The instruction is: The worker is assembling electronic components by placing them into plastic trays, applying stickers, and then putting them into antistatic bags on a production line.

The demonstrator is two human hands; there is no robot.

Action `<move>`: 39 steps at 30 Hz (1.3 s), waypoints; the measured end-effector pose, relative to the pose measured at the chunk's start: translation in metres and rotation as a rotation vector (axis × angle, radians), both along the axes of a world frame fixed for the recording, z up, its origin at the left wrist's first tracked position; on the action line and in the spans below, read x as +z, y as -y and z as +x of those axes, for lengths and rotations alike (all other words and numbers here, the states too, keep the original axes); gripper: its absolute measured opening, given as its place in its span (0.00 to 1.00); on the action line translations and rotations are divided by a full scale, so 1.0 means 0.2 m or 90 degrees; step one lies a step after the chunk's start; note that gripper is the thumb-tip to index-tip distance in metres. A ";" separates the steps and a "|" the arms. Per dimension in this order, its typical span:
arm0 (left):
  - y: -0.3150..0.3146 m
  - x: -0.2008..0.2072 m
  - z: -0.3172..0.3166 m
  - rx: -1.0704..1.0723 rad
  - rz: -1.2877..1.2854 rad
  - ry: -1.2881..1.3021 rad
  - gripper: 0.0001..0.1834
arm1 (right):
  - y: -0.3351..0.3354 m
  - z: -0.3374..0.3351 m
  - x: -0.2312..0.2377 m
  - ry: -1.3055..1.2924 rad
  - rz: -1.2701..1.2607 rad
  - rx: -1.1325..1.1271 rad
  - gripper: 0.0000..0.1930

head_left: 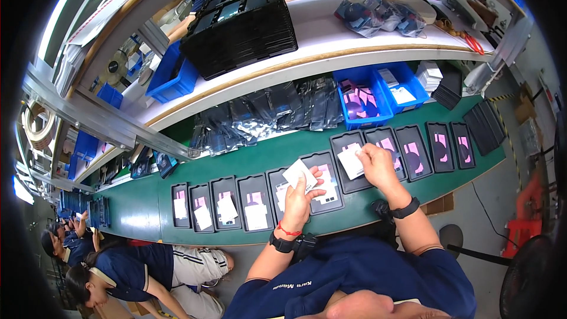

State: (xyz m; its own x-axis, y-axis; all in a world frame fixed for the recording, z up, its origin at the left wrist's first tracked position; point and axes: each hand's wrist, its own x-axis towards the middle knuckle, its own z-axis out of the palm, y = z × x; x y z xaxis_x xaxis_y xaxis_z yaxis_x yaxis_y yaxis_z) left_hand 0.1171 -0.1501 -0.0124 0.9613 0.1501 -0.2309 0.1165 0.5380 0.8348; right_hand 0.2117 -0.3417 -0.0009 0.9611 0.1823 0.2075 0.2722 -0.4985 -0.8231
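My left hand (300, 202) holds several white cards (297, 173) fanned between thumb and fingers, above the middle trays. To its right, my right hand (380, 166) pinches a white card (349, 163) over a black tray (356, 188). Whether that card touches the tray's contents I cannot tell. Several black trays stand in a row along the green table. Those to the left, such as one tray (271, 223), hold white cards over pink pieces. Toward the right, trays show pink and dark pieces (415, 159) without a white card on top.
Behind the trays are a blue bin of pink and dark pieces (361, 104), a blue bin with white cards (403, 95) and dark plastic bags (266, 106). A shelf (322, 53) above carries stacked black trays (242, 32). Another person (142, 272) bends down at the left.
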 end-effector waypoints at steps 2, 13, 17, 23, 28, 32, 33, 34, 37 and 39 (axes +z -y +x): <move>0.04 0.01 0.03 0.032 0.055 0.016 0.19 | 0.03 0.01 -0.01 0.003 -0.076 -0.025 0.11; 0.32 0.04 0.12 -0.104 0.125 0.010 0.11 | 0.05 -0.06 0.06 -0.186 0.162 0.114 0.10; 0.34 0.05 0.15 -0.216 -0.129 0.024 0.16 | 0.19 -0.05 0.04 -0.157 0.318 0.107 0.07; 0.41 0.02 0.18 -0.217 -0.063 -0.018 0.19 | 0.44 -0.02 0.06 -0.228 0.255 0.030 0.09; 0.46 0.00 0.22 -0.156 -0.062 -0.016 0.15 | 0.53 0.10 -0.01 -0.004 -0.068 -0.080 0.10; 0.58 0.04 0.25 -0.097 -0.043 -0.050 0.11 | 0.45 0.04 -0.03 0.074 0.027 -0.094 0.13; 0.62 0.06 0.26 -0.082 -0.025 -0.060 0.10 | 0.45 0.02 -0.03 -0.065 0.166 -0.026 0.12; 0.66 0.07 0.26 -0.089 -0.027 -0.050 0.10 | 0.45 0.00 -0.03 -0.102 0.189 -0.004 0.09; 0.73 0.07 0.30 -0.120 -0.049 -0.056 0.10 | 0.50 -0.01 -0.02 -0.141 0.361 0.012 0.08; 0.75 0.06 0.32 -0.132 -0.088 -0.048 0.10 | 0.59 0.00 0.02 -0.184 0.376 0.018 0.07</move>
State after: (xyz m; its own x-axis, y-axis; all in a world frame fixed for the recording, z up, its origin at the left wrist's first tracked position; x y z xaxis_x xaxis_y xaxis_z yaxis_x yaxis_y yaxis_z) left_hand 0.1815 -0.3009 0.0004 0.9473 -0.0868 -0.3084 0.2962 0.6043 0.7396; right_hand 0.2127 -0.4593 0.0037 0.9897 0.1422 0.0149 0.0058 0.0640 -0.9979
